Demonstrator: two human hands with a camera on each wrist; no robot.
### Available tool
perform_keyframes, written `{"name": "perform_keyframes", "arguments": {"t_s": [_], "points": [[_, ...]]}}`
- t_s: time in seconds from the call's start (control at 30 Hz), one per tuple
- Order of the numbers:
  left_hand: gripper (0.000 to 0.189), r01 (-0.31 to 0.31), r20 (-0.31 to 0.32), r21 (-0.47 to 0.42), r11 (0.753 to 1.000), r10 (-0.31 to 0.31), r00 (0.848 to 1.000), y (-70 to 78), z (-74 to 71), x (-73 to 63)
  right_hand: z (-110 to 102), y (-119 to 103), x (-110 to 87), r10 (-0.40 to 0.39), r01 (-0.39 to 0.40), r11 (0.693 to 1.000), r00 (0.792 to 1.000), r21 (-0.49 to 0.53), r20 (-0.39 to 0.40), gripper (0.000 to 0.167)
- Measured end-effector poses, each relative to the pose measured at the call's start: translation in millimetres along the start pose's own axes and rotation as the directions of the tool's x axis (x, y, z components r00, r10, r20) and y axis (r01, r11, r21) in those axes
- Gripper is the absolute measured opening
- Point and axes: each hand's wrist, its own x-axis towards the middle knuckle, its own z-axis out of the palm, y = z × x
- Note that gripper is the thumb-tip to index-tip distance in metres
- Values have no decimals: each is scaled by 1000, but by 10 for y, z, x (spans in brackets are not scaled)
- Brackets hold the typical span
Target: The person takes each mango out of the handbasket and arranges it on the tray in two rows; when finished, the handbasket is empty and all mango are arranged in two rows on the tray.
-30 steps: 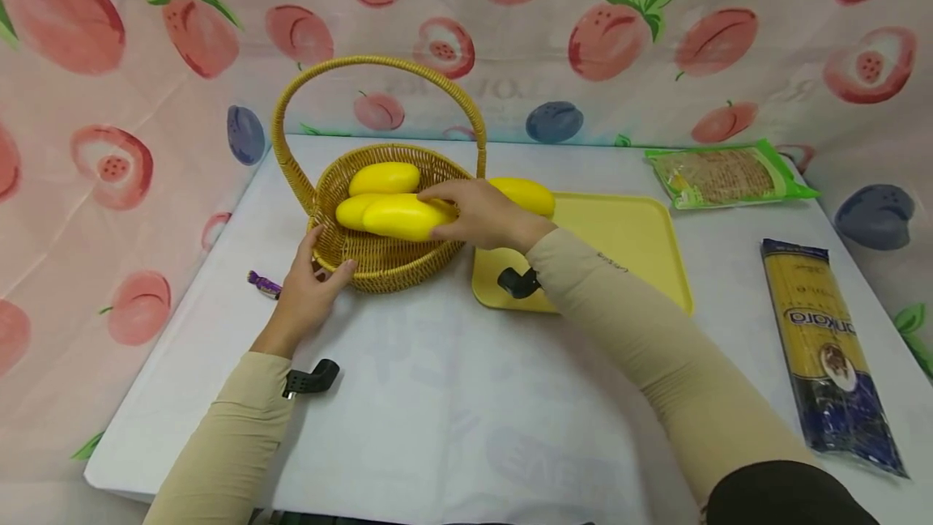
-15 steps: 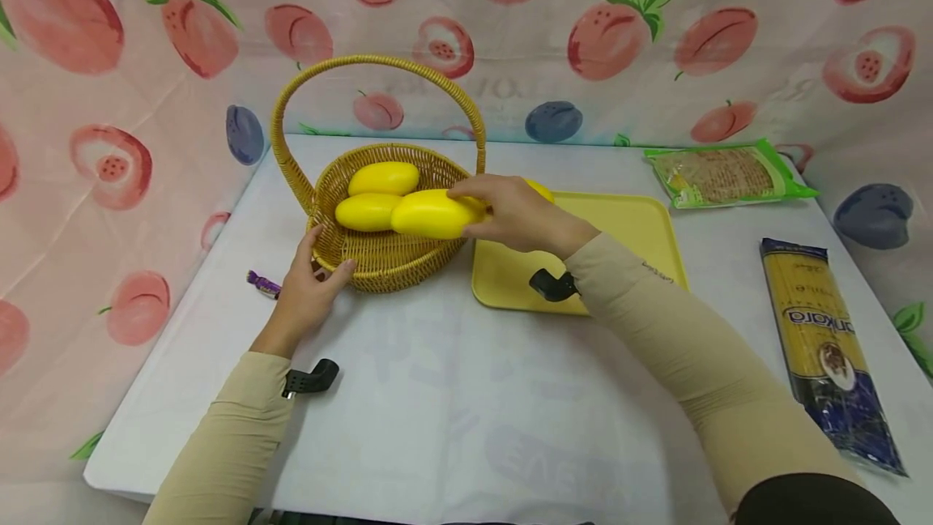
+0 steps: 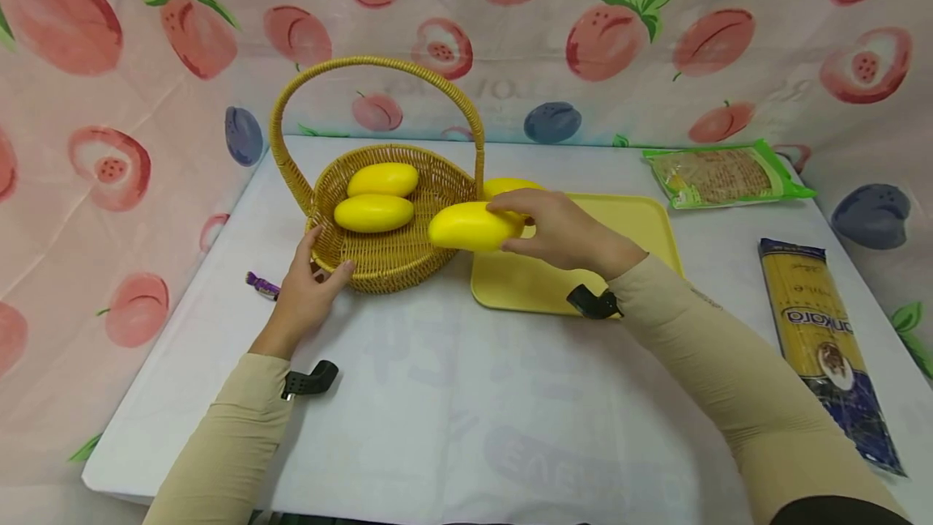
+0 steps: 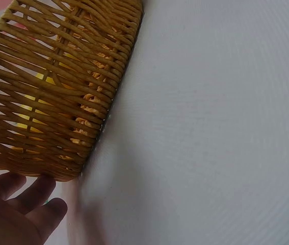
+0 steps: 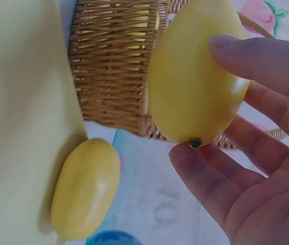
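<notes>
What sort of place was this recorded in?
Probably an indoor recording setup, judging by the white table, the fruit-print sheeting behind it and the two black wrist cameras.

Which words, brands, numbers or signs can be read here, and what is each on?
"ankara": on the yellow-and-blue packet; its other print is too small.
Purple wrapper, green packet: any print too small.
Fruit-print cloth, white table cover: lettering too faint to read surely.
Right sleeve: lettering too blurred.
</notes>
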Motion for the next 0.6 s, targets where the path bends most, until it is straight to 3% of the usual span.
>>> {"name": "perform_keyframes", "arguments": {"t_s": [0.6], "points": [[85,3,-7,8,1000,-3,1000,18,3,-2,117,263,-404,106,-106,994,994,15,12,54]]}}
